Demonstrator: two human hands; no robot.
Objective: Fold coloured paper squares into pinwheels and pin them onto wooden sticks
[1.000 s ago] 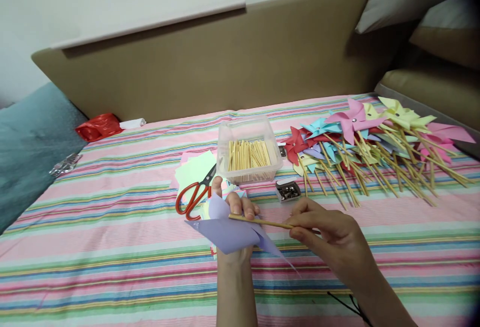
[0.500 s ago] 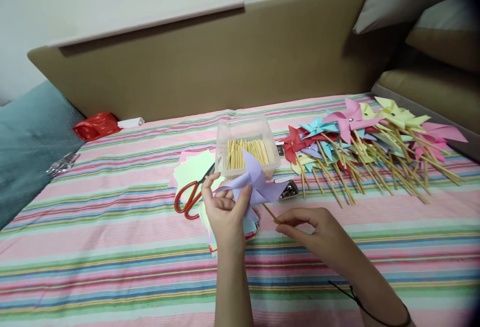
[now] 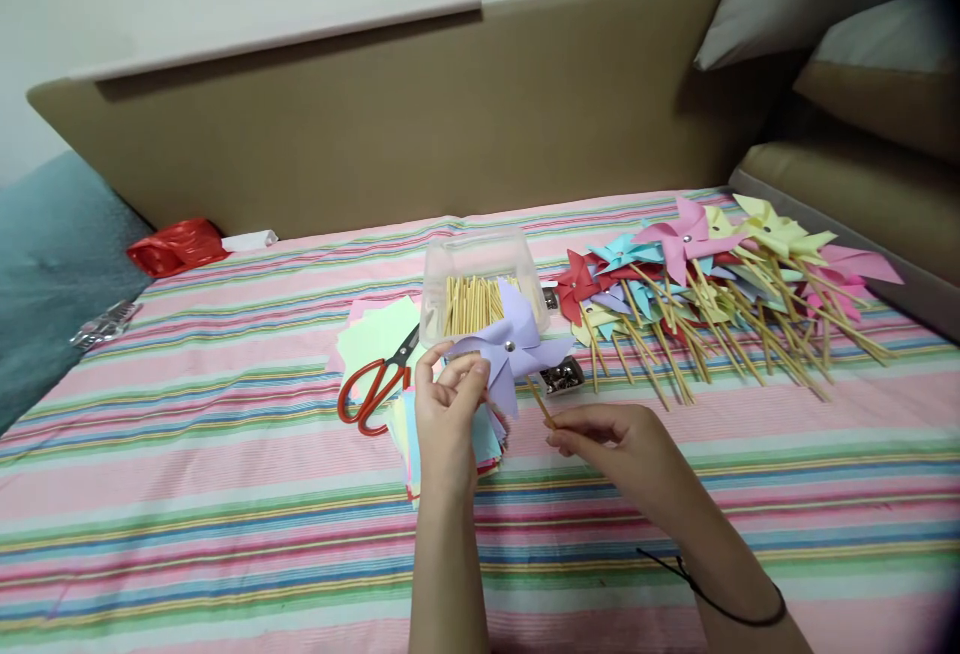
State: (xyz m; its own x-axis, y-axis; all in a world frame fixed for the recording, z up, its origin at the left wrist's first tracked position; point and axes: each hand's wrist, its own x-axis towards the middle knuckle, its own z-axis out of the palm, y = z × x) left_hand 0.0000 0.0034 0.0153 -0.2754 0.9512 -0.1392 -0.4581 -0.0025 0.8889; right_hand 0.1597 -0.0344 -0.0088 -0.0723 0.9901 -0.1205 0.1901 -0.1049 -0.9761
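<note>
A purple paper pinwheel (image 3: 517,342) with a round metal pin at its centre is held up over the cloth. My right hand (image 3: 611,434) pinches its thin wooden stick (image 3: 541,404) between thumb and fingers. At the pinwheel's left side, my left hand (image 3: 450,404) is closed with curled fingers, thumb and fingertips at the edge of a blade. Below and behind my left hand lies a stack of coloured paper (image 3: 405,444), partly covered. Red-handled scissors (image 3: 375,394) rest on pale green sheets (image 3: 379,334) just to the left.
A clear plastic box (image 3: 480,249) of wooden sticks stands behind the pinwheel. Small containers of metal pins (image 3: 564,375) sit to its right. Many finished pinwheels (image 3: 686,239) are piled at the right. A red plastic bag (image 3: 178,246) lies far left on the striped cloth (image 3: 225,494).
My left thumb has slid off the pinwheel's middle toward its left edge, so the metal pin now shows. The pinwheel's blades have turned a little. The whole view has shifted slightly.
</note>
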